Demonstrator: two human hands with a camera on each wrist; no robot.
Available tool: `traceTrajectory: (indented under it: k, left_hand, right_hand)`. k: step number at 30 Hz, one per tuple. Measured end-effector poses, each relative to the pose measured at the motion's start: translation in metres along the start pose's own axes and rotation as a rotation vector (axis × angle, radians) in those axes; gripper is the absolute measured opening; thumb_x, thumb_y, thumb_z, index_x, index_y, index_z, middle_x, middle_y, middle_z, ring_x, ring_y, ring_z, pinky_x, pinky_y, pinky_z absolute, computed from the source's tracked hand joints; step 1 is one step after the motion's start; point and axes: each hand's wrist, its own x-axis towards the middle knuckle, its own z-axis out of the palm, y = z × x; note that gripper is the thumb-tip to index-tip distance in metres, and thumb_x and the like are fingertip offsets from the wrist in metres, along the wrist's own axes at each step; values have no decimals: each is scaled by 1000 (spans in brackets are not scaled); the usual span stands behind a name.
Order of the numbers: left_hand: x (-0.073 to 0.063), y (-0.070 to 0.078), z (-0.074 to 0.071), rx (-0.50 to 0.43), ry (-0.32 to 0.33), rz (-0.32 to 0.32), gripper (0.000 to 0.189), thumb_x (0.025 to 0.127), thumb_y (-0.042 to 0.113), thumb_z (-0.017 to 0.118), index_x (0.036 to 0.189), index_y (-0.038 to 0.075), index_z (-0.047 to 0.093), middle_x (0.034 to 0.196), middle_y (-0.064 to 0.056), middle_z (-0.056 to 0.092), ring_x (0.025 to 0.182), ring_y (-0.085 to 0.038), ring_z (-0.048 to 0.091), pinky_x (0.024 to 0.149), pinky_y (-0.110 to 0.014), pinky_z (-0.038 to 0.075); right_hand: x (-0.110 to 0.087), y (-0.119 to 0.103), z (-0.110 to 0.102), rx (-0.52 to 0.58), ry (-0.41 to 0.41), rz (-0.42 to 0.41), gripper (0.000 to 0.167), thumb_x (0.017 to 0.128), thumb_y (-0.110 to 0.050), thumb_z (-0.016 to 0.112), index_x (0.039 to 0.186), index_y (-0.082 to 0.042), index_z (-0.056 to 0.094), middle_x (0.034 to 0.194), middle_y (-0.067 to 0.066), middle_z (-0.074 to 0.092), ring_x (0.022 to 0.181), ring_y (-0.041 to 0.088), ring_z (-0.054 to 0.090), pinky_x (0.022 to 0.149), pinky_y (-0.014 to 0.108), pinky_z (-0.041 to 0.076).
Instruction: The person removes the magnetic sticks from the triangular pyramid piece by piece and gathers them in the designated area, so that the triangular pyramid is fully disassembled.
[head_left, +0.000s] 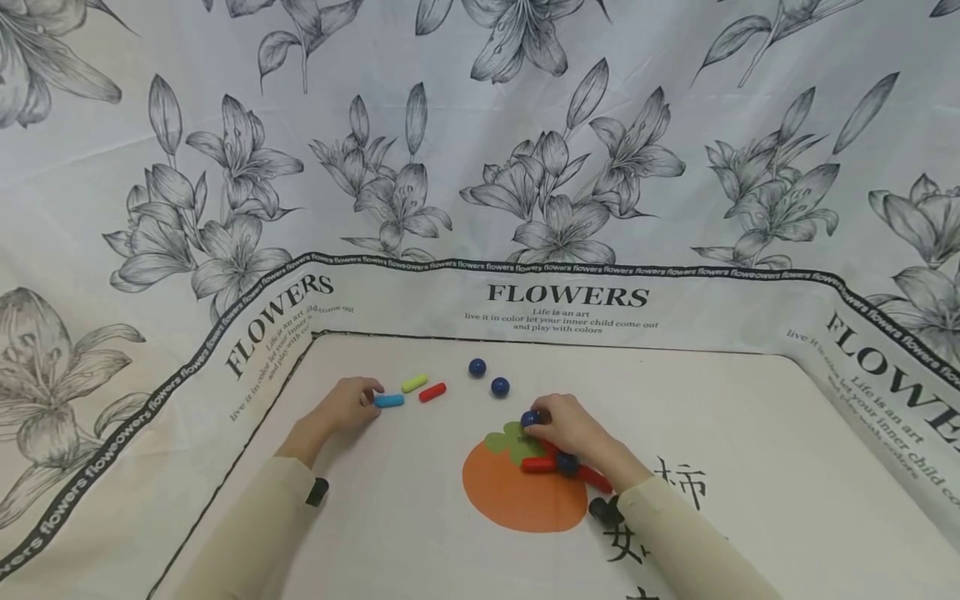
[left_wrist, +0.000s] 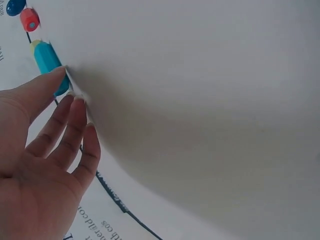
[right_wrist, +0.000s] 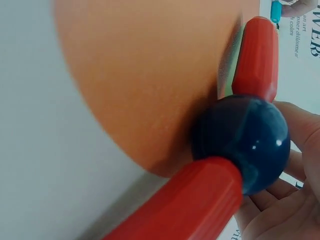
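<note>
My left hand [head_left: 348, 407] is at the left of the table, its thumb and fingertips pinching one end of a light blue magnetic stick [head_left: 390, 401]. In the left wrist view the thumb lies across this blue stick [left_wrist: 46, 60]. My right hand [head_left: 573, 423] grips a dark blue ball [head_left: 531, 418] over the printed persimmon. Red magnetic sticks [head_left: 538, 465] meet at another dark blue ball [head_left: 567, 463] below the hand. Up close in the right wrist view, two red sticks join that ball [right_wrist: 242, 142]; the hand's fingers are partly hidden behind it.
A yellow-green stick [head_left: 415, 383] and a red stick [head_left: 432, 392] lie just right of the left hand. Two loose dark blue balls [head_left: 477, 367] [head_left: 500, 387] sit farther back. The white tabletop cloth [head_left: 405, 500] bears an orange persimmon print [head_left: 517, 496]; a flowered curtain stands behind.
</note>
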Motion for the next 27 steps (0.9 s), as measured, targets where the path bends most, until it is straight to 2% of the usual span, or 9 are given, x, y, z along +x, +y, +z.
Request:
traceTrajectory:
  k: [6, 10, 13, 19, 24, 27]
  left_hand:
    - [-7, -2, -2, 5, 12, 34, 46, 93, 7, 72, 137, 2, 57, 122, -16, 62, 100, -27, 60, 90, -46, 52]
    - [-12, 0, 0, -25, 40, 70, 48, 93, 6, 73, 138, 4, 57, 123, -14, 62, 94, -21, 58, 84, -39, 51]
    - [-16, 9, 3, -53, 62, 111, 47, 93, 6, 74, 137, 5, 59, 122, -13, 62, 92, -20, 56, 80, -36, 50]
    - [-19, 48, 20, -90, 52, 200, 40, 92, 8, 76, 130, 5, 64, 117, -9, 64, 91, -17, 56, 76, -32, 50]
    - [-19, 88, 42, -83, -42, 273, 36, 93, 13, 77, 127, 8, 66, 117, -7, 66, 94, -16, 59, 82, -30, 53]
    - [-18, 108, 58, -76, -124, 285, 37, 93, 18, 77, 128, 11, 66, 116, -2, 65, 95, -14, 59, 83, -28, 54]
  right_hand:
    - [-5, 3, -4, -8, 14, -34, 35, 88, -13, 80, 118, 3, 70, 90, 3, 67, 83, 17, 59, 82, 37, 56]
    - [-11, 6, -8, -10, 14, -32, 30, 87, -13, 80, 112, 2, 72, 87, 3, 67, 81, 17, 58, 79, 36, 55]
    - [-15, 6, -9, -6, -2, -17, 23, 87, -14, 80, 105, 0, 75, 85, 1, 67, 79, 17, 58, 78, 35, 56]
    - [-21, 4, -11, -9, -27, -9, 8, 87, -12, 79, 92, -7, 76, 82, -1, 68, 77, 15, 60, 77, 34, 56]
    - [-26, 0, -11, 6, -35, -40, 6, 88, -8, 78, 93, -7, 76, 83, -1, 67, 78, 16, 58, 76, 34, 54]
    - [-29, -1, -8, 20, -58, -71, 5, 88, -8, 77, 93, -8, 76, 84, -3, 67, 80, 16, 58, 78, 35, 54]
